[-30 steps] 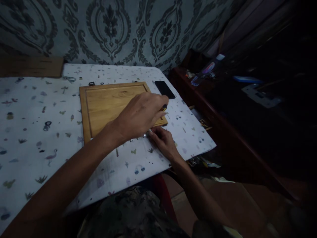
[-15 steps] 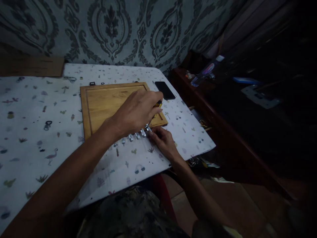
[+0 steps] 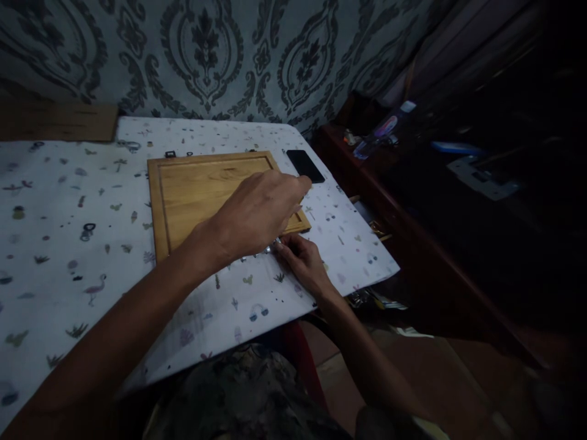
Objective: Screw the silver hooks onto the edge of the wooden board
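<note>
A framed wooden panel (image 3: 197,189) lies flat on the patterned tablecloth. My left hand (image 3: 263,208) is closed above its near right edge, around a screwdriver (image 3: 301,200) with a black and yellow handle, which the fingers now almost fully hide. Low beside the same edge, my right hand (image 3: 302,260) pinches a small shiny metal clip (image 3: 277,241) between thumb and fingers. Several similar metal clips (image 3: 265,250) line the panel's near edge, partly covered by my left hand. Whether the screwdriver tip touches the pinched clip is hidden.
A black phone (image 3: 305,166) lies right of the panel, near the table's edge. Cardboard (image 3: 59,121) rests at the back left. Small black fittings (image 3: 170,154) sit behind the panel. To the right, a dark wooden cabinet (image 3: 367,174) holds a clear bottle (image 3: 383,131).
My left hand has turned and shifted slightly right and down, covering the screwdriver handle and more of the clips. My right hand stays in place.
</note>
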Available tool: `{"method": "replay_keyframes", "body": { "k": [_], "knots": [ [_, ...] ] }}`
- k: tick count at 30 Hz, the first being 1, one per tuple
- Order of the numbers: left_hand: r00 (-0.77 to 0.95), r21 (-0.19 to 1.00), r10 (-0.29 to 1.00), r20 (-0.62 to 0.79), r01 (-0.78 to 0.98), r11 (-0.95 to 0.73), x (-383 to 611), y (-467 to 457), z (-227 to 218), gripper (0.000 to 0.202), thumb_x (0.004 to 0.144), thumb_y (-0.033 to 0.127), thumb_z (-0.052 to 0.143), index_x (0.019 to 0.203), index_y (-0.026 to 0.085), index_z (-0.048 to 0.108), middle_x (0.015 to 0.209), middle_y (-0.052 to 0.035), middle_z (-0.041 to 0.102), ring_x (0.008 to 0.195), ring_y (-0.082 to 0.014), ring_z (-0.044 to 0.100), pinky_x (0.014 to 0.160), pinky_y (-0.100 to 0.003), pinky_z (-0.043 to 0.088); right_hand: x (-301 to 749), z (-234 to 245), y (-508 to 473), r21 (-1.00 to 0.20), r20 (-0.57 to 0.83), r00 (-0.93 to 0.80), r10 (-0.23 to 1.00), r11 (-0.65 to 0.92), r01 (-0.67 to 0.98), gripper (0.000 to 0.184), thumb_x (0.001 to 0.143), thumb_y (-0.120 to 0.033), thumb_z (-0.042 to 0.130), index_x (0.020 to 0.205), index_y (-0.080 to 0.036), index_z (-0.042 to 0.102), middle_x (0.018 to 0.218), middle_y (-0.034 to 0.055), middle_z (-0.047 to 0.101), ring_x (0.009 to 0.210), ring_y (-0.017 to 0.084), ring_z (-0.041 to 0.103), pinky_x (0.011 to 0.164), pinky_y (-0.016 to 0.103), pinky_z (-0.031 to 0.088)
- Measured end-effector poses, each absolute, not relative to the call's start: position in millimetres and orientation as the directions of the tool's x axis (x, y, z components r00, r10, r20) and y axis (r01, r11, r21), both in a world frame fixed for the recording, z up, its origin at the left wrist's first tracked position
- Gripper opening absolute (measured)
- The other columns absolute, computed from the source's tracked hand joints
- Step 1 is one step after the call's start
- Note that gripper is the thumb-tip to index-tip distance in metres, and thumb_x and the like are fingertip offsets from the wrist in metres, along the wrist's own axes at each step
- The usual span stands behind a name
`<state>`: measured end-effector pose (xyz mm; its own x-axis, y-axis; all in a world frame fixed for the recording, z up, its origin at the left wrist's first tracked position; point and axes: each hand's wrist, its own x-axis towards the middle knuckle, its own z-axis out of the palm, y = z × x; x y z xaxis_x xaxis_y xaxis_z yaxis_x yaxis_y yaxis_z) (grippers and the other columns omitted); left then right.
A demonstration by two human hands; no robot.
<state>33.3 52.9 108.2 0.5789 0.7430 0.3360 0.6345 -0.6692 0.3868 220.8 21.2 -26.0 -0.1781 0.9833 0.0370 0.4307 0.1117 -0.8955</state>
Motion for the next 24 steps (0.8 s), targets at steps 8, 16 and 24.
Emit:
{"method": "replay_keyframes", "body": {
  "k": [8, 16, 24],
  "knots": [
    [0.554, 0.369, 0.765, 0.328, 0.67, -0.644, 34.8, 50.5, 110.5, 0.014, 0.093, 0.014, 0.048, 0.09, 0.019, 0.06, 0.083, -0.005, 0.068, 0.082, -0.0209, 0.065, 0.075, -0.033, 0.045, 221.6, -27.2, 22.7, -0.897, 0.055, -0.174, 0.983, 0.125, 0.424, 0.039, 0.088, -0.058, 0.057, 0.077, -0.02, 0.056, 0.062, -0.002, 0.05, 0.057, 0.012, 0.041, 0.053, 0.027, 0.034],
    [0.575, 0.334, 0.739, 0.35, 0.661, -0.672, 34.8, 51.3, 107.5, 0.014, 0.091, 0.012, 0.047, 0.088, 0.018, 0.06, 0.083, -0.0051, 0.067, 0.083, -0.0208, 0.063, 0.073, -0.032, 0.043, 220.2, -25.4, 21.1, -0.905, 0.044, -0.17, 0.984, 0.112, 0.411, 0.041, 0.088, -0.059, 0.057, 0.078, -0.02, 0.055, 0.06, -0.0025, 0.049, 0.056, 0.012, 0.04, 0.052, 0.027, 0.033],
    [0.577, 0.357, 0.765, 0.286, 0.677, -0.644, 34.8, 49.0, 113.2, 0.014, 0.093, 0.014, 0.048, 0.091, 0.017, 0.061, 0.083, -0.0055, 0.067, 0.08, -0.0201, 0.063, 0.073, -0.033, 0.044, 221.1, -27.4, 22.0, -0.915, 0.039, -0.18, 0.983, 0.108, 0.39, 0.042, 0.088, -0.061, 0.057, 0.079, -0.021, 0.056, 0.061, -0.0025, 0.049, 0.056, 0.012, 0.04, 0.052, 0.027, 0.034]
  ]
}}
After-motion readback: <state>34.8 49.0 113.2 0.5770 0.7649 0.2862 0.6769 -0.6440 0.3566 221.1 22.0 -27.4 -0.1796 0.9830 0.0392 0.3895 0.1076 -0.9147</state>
